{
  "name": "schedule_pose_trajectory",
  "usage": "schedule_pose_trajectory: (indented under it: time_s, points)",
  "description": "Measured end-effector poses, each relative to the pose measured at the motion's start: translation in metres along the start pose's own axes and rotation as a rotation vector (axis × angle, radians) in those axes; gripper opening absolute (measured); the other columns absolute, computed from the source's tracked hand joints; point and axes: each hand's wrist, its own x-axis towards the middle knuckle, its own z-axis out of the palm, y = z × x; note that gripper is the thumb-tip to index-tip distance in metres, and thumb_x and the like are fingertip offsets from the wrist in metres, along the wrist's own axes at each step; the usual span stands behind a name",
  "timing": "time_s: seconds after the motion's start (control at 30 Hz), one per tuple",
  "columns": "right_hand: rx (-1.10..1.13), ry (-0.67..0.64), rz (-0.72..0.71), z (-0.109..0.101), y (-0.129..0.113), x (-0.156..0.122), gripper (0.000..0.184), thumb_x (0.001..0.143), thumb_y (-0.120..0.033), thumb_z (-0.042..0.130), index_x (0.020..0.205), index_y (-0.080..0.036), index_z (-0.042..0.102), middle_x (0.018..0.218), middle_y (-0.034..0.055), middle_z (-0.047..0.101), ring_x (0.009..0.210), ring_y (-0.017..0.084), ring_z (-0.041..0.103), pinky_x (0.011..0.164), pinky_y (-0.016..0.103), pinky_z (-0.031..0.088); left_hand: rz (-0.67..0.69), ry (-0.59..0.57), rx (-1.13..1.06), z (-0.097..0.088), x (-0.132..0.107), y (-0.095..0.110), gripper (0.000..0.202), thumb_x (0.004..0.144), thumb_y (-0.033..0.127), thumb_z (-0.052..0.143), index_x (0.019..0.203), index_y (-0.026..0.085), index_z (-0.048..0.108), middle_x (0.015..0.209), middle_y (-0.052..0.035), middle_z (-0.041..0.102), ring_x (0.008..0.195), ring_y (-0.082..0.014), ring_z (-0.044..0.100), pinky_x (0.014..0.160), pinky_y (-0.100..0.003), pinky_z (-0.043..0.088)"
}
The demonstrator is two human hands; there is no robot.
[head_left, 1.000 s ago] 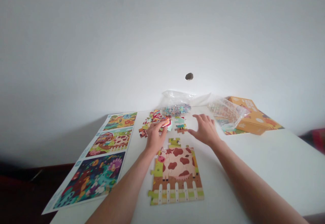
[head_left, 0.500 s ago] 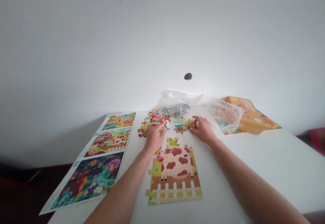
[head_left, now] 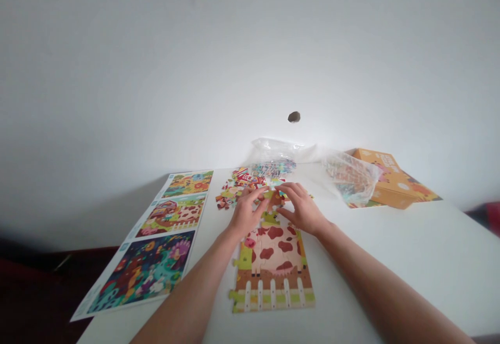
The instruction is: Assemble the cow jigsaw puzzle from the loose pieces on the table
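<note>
Several loose puzzle pieces (head_left: 245, 177), a filled plastic bag (head_left: 273, 167) just behind

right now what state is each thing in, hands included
Cow puzzle: partly assembled, lying flat
Loose pieces: scattered, some overlapping
Plastic bags: crumpled, contents showing through
Orange box: open or shut, can't tell
Picture sheet: unfolded, face up
White wall: holed
Left hand: fingers bent at loose pieces, grip unclear
Right hand: likewise bent, grip unclear
</note>
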Motion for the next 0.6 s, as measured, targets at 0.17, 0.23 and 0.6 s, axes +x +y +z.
schedule_pose_trajectory:
  time_s: [0.17,0.23,0.6]
  points:
    - [0.078,0.091,0.132,0.003,0.009,-0.002,0.041,0.092,-0.027,0.062,0.132,-0.024,0.052,0.107,0.0075,0.068,0.097,0.023,0.061,0.088,0.039,0.052,-0.055,-0.027,-0.125,0.000,0.001,0.000,0.049,0.089,0.023,0.061,0.138,0.022,0.054,0.092,-0.0044,0.069,0.098,-0.0201,0.066,0.094,-0.037,0.051]
    - [0.100,0.115,0.157,0.005,0.008,-0.002,0.036,0.093,-0.026,0.061,0.129,-0.024,0.055,0.105,0.0069,0.069,0.093,0.021,0.062,0.086,0.036,0.053,-0.064,-0.044,-0.123,0.000,0.001,0.001,0.051,0.089,0.023,0.063,0.139,0.022,0.053,0.089,-0.0036,0.072,0.105,-0.0213,0.064,0.101,-0.040,0.047]
    - [-0.222,0.303,0.503,-0.014,0.039,-0.006,0.038,0.089,-0.010,0.042,0.120,-0.018,0.063,0.108,0.0077,0.071,0.105,0.024,0.058,0.095,0.038,0.044,-0.207,0.114,-0.107,0.002,0.001,-0.013,0.044,0.086,0.030,0.069,0.128,0.025,0.056,0.103,-0.0060,0.073,0.100,-0.0224,0.071,0.097,-0.041,0.050]
